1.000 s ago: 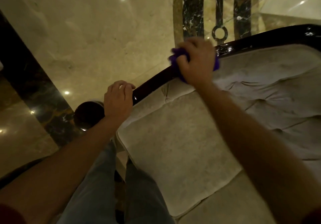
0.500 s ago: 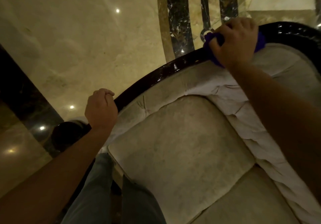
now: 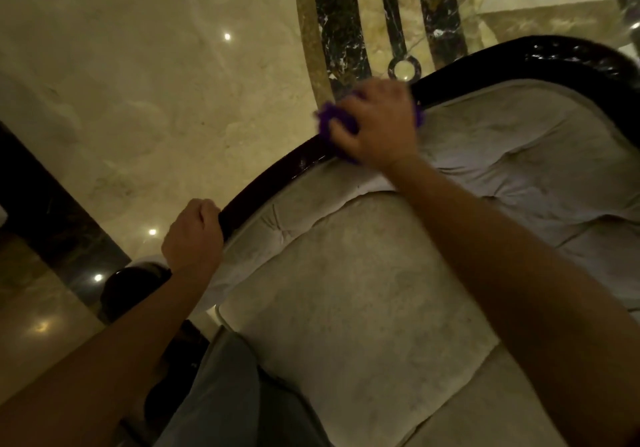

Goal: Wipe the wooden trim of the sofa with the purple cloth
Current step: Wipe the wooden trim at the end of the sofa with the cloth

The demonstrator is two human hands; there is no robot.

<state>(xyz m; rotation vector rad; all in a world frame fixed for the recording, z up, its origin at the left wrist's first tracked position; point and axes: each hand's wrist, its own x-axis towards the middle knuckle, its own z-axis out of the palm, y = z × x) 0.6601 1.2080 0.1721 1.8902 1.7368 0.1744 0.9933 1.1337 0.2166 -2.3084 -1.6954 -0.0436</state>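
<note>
The person leans over a pale sofa (image 3: 346,308) and looks down at both hands. The wooden trim (image 3: 273,176) is a dark, shiny strip that runs along the top edge of the sofa back. It starts low near the left hand (image 3: 192,235) and climbs up and to the right in a long curve, all the way to the far corner at the top right of the view. The right hand (image 3: 375,124) is curled tight around the purple cloth (image 3: 327,124) and presses it down onto the trim, about halfway along the strip. Only small bits of the cloth poke out by the fingers (the rest is hidden under the hand). The left hand is closed in a fist around the lower part of the trim and has no cloth in it; it looks like it is there to steady the person. So the trim's long line goes from the left hand, under the right hand, and on past it. The right hand is the one closer to the far curved part, and it looks like it must slide along that line to wipe more. Behind the sofa lies a shiny marble floor (image 3: 156,82).
</note>
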